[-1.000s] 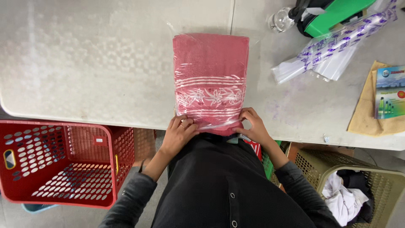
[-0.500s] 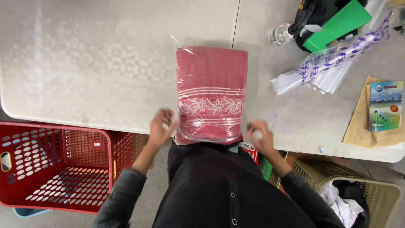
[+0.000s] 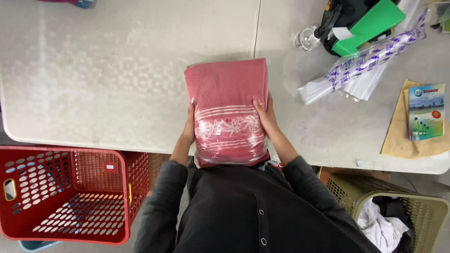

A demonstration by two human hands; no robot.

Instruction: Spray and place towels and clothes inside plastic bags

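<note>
Fingers of both hands grip the towel (image 3: 226, 110), a folded pink one with white bands sealed in clear plastic. It lies on the tabletop (image 3: 103, 79) at the near edge, overhanging toward the person. Left hand (image 3: 189, 127) clasps its side at 9 o'clock, right hand (image 3: 266, 115) presses its side at 3 o'clock. A stack of printed plastic bags (image 3: 361, 70) lies at 2 o'clock, well apart. A red basket (image 3: 61, 192) stands on the floor at 8 o'clock, a tan basket (image 3: 398, 211) at 4 o'clock.
</note>
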